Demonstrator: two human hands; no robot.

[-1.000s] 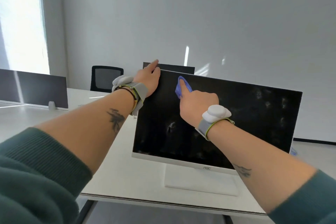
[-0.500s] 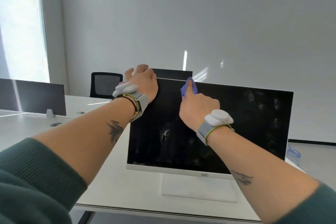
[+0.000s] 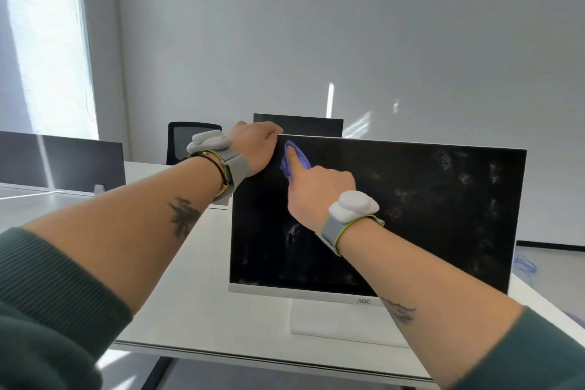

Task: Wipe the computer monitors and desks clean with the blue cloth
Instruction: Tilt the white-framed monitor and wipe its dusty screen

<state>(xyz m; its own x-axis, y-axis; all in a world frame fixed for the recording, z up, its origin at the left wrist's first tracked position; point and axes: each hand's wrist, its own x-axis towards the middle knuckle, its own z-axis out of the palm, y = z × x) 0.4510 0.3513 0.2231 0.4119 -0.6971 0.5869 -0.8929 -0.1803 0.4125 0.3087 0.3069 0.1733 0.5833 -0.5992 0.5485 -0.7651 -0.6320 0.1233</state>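
Note:
A monitor with a dark, smudged screen and a white lower bezel stands on a white desk. My left hand grips the screen's top left corner, fingers curled over the edge. My right hand presses a small blue cloth against the screen just right of that corner, the index finger stretched out over the cloth. Pale smears cover the right half of the screen and a spot near the middle.
A second dark monitor and a black office chair stand behind. A dark desk divider runs along the left. Blue cable lies on the floor at the right. The desk's front edge is close to me.
My right hand has slid the cloth left along the top of the screen toward the corner. My left hand has curled its fingers over the top left corner. The camera tilted upward.

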